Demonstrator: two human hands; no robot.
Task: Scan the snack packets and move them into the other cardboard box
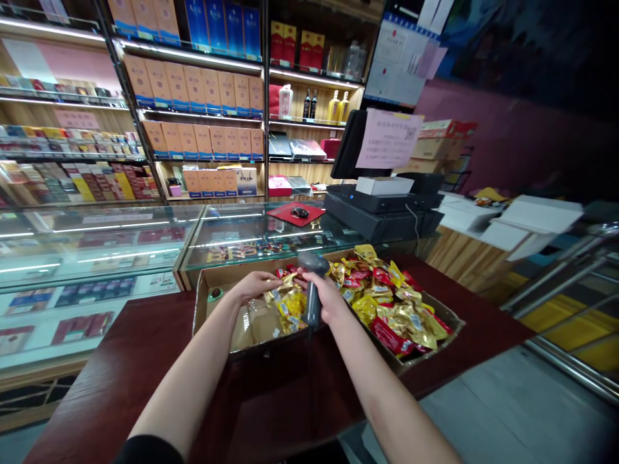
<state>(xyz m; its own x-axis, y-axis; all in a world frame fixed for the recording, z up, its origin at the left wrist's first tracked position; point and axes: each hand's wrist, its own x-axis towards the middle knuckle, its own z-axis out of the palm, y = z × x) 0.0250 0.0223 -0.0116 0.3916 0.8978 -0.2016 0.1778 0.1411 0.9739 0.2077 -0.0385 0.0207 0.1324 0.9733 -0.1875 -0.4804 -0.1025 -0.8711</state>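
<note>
A grey handheld scanner (313,304) is being gripped upright by the handle in the right hand (329,298). Over gold and yellow packets (293,306), the left hand (255,285) is being held with its fingers curved; whether a packet is being pinched cannot be told. These packets are being contained by a cardboard box (227,274) under the left hand, on a dark red tabletop (116,348). To the right of the right hand, red, gold and yellow packets (406,316) are being held in a second cardboard box (457,327). Small pale labels are being shown on several packets, but no brand can be read. Beyond the right hand, a pink printed sheet (389,138) is being displayed on a monitor (349,145), its lines too blurred to read. Some packets are being hidden by the scanner and right hand; both forearms are being cut off below the hands.
</note>
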